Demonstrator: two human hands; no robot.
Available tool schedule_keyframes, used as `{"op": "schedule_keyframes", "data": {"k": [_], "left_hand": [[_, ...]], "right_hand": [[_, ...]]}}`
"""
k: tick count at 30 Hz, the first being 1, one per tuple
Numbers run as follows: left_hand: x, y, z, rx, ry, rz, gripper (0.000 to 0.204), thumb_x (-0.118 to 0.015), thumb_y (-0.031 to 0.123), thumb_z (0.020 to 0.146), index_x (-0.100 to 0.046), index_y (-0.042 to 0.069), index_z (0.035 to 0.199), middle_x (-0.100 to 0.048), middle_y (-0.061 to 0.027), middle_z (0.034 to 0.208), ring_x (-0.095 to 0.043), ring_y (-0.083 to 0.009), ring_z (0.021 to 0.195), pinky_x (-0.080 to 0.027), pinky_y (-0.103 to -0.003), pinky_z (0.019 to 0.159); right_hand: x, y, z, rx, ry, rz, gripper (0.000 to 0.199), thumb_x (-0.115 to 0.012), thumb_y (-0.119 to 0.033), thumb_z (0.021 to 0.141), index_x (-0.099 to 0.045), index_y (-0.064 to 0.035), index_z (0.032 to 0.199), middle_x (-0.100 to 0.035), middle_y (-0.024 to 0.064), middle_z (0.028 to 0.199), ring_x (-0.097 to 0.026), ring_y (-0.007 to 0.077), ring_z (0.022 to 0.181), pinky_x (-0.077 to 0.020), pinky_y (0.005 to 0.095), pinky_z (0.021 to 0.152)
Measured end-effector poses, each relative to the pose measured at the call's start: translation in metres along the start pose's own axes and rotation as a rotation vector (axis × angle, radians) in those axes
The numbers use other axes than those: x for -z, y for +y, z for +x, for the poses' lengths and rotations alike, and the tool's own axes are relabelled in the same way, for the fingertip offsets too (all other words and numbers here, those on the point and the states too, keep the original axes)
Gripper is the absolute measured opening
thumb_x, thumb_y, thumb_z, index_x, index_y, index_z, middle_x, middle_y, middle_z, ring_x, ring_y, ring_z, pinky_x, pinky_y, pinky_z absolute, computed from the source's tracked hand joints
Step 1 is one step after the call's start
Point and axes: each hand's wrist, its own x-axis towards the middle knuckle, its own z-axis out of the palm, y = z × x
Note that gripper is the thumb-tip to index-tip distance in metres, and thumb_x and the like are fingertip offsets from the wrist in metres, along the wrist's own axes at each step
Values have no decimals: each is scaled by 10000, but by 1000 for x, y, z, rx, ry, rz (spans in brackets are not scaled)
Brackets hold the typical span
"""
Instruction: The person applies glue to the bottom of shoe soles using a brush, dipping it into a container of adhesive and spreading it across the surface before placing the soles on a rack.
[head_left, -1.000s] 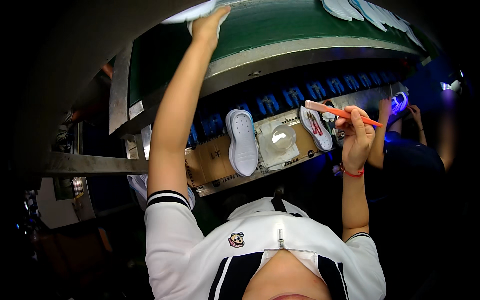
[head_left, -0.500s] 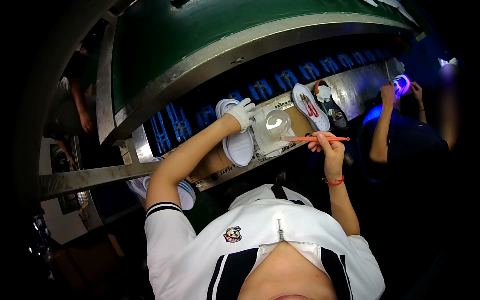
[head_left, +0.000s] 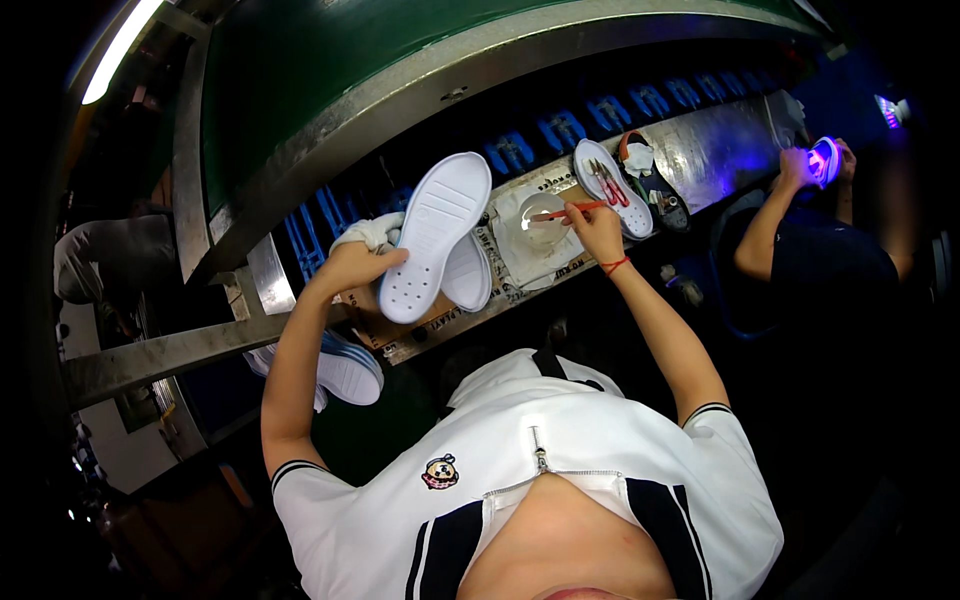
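Note:
My left hand (head_left: 368, 256), partly covered by a white glove with the thumb bare, grips a white shoe sole (head_left: 436, 235) by its left edge and holds it up tilted over the bench. Behind that sole, another white sole (head_left: 468, 280) lies on cardboard, partly hidden. In my right hand (head_left: 597, 232) is a red-handled brush (head_left: 580, 209), held between thumb and fingers. The brush's tip end is at a clear round bowl (head_left: 541, 232), which stands on a white cloth (head_left: 515, 262).
Right of the bowl lie a white sole (head_left: 632, 218) carrying red-handled tools (head_left: 606, 184) and a dark shoe (head_left: 672, 208). Blue clamps (head_left: 562, 130) line the bench's back. Stacked soles (head_left: 350, 378) sit lower left. At far right, a co-worker holds a purple-lit sole (head_left: 824, 162).
My left hand has lifted a white sole off the bench and drawn it left and nearer. My right hand has moved left and farther in, bringing the brush to the bowl.

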Motion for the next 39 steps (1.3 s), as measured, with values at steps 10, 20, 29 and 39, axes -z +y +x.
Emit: {"op": "schedule_keyframes", "data": {"k": [10,20,29,39], "left_hand": [[-138,-96,-20,197,80,-1653,580,-616,284,754,-469,-25,1222,-593,-156,1099,-613,-253,945,-504,-368,846],[-181,-99,-4,111,-96,-1629,590,-559,323,820,-412,-30,1270,-556,-185,1168,-591,-292,1024,-462,-428,929],[-152,-37,-9,-27,-539,-1702,768,-498,547,813,-352,-18,1312,-549,-235,1071,-616,-363,865,-507,-514,755],[-145,-26,-5,-61,-603,-1811,846,-349,689,823,-340,11,1329,-561,-253,1055,-627,-366,801,-528,-472,653]], "right_hand": [[-26,8,10,24,-7,-312,268,-610,-291,815,-688,-36,795,-633,124,641,-611,286,595,-462,378,555],[40,-36,10,-582,-317,866,228,-568,-154,858,-645,60,865,-641,57,674,-413,33,463,-253,185,370],[52,-123,32,113,-444,390,217,-584,-179,870,-679,11,912,-663,43,746,-536,64,634,-413,198,580],[31,-165,31,478,-724,278,174,-619,-165,823,-691,-16,877,-678,72,815,-626,153,719,-486,271,724]]}}
